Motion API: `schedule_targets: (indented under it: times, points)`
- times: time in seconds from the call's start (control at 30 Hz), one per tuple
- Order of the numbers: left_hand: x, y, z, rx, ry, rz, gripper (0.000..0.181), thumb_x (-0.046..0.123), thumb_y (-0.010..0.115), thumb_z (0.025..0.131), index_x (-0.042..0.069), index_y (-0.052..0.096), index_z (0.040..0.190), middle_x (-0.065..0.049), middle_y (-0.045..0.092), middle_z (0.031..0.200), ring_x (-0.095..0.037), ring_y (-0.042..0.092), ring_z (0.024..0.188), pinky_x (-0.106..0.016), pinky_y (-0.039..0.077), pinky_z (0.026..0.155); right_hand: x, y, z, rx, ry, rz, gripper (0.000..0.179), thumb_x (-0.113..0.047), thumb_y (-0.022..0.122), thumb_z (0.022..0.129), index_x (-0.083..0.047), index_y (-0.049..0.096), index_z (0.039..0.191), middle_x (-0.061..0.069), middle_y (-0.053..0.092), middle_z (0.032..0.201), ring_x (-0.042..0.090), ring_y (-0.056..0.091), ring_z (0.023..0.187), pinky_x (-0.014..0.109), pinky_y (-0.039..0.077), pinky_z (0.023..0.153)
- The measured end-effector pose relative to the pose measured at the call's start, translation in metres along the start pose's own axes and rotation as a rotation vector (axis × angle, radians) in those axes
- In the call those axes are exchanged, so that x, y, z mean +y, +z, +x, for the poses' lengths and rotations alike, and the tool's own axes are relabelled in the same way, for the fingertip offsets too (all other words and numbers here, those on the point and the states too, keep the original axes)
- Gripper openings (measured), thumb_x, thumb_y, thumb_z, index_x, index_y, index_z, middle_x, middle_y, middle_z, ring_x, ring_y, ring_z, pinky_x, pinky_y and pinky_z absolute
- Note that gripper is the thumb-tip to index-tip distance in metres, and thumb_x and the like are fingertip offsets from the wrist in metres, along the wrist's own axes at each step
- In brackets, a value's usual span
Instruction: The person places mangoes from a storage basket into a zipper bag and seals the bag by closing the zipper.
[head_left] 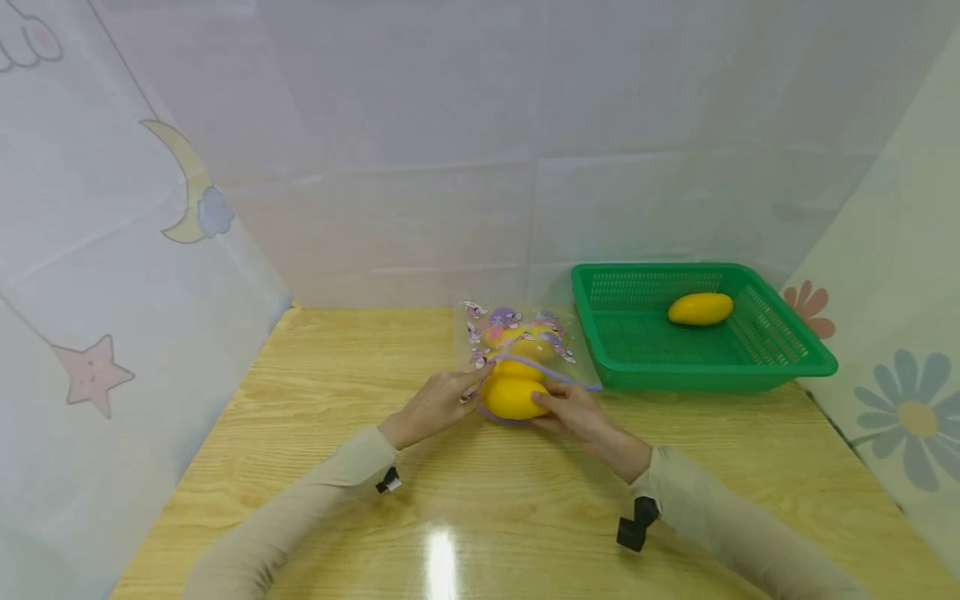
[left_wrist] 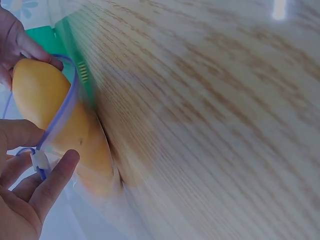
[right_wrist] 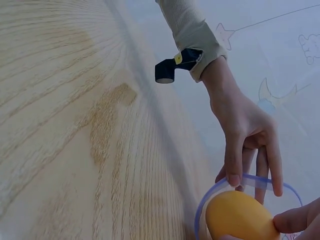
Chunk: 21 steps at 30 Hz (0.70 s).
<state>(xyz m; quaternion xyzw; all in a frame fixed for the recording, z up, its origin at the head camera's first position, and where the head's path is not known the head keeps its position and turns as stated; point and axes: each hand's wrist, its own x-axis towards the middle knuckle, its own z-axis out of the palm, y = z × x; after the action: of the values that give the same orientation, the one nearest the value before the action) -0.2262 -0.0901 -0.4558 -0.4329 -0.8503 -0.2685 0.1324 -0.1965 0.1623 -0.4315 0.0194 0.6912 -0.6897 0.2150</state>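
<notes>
A clear zip bag (head_left: 474, 337) with a purple rim and printed figures lies on the table, yellow mangoes showing inside. At its spread mouth sits a yellow mango (head_left: 512, 399), partly inside the rim. My right hand (head_left: 588, 423) grips this mango from the right, thumb on top. On the left, my left hand (head_left: 433, 407) pinches the bag's purple rim, holding that side up. The left wrist view shows a white slider (left_wrist: 39, 161) on the rim between the left fingers. In the right wrist view, the left fingers hang over the rim above the mango (right_wrist: 239, 215).
A green basket (head_left: 712, 371) stands on the right, just beside the bag, with one mango (head_left: 701, 309) in it. The wooden table (head_left: 352, 350) meets a pale sheet (head_left: 405, 225) at the back. Printed sheets also hang at both sides.
</notes>
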Motion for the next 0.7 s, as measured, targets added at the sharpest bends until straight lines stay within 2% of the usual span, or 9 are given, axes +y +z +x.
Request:
schedule_targets:
  times: [0.13,0.3,0.43,0.6,0.7]
  points:
    - [0.0,0.0,0.0,0.001,0.005,-0.006,0.062,-0.007,0.073,0.085,-0.007,0.047,0.142,-0.018,0.072,0.098,0.0,0.042,0.046,-0.009,0.046,0.056,0.0,0.004,0.001,0.017,-0.004,-0.008,0.057,-0.008,0.051,0.104,0.019,0.023,0.146,0.038,0.04,0.141,0.035,0.061,0.113,0.036,0.053,0.089]
    - [-0.001,0.003,-0.003,-0.005,0.004,0.014,0.062,-0.008,0.072,0.084,-0.007,0.048,0.141,-0.016,0.073,0.091,0.001,0.033,0.044,-0.01,0.041,0.049,0.0,0.005,-0.001,0.002,-0.002,-0.018,0.055,-0.004,0.048,0.103,0.019,0.022,0.146,0.038,0.035,0.144,0.039,0.057,0.118,0.038,0.051,0.092]
    - [-0.002,0.005,-0.003,-0.01,0.002,0.04,0.063,-0.006,0.072,0.085,-0.006,0.047,0.142,-0.013,0.071,0.083,0.002,0.029,0.044,-0.011,0.037,0.046,0.0,0.004,-0.005,-0.043,-0.013,-0.05,0.055,-0.001,0.046,0.101,0.019,0.022,0.146,0.037,0.029,0.148,0.04,0.053,0.122,0.041,0.048,0.097]
    - [-0.001,0.005,-0.003,-0.004,0.006,0.048,0.062,-0.006,0.072,0.085,-0.006,0.047,0.142,-0.012,0.071,0.082,0.002,0.026,0.044,-0.011,0.032,0.043,-0.004,0.0,-0.012,-0.148,-0.077,-0.066,0.059,0.001,0.042,0.1,0.022,0.012,0.146,0.04,0.021,0.15,0.047,0.037,0.134,0.053,0.033,0.108]
    - [-0.002,0.006,-0.002,-0.004,0.006,0.048,0.062,-0.005,0.073,0.085,-0.006,0.048,0.142,-0.011,0.072,0.084,0.002,0.025,0.044,-0.011,0.032,0.043,-0.008,-0.002,-0.016,-0.182,-0.097,-0.073,0.061,0.001,0.041,0.098,0.023,0.009,0.146,0.041,0.016,0.151,0.049,0.031,0.137,0.056,0.028,0.11]
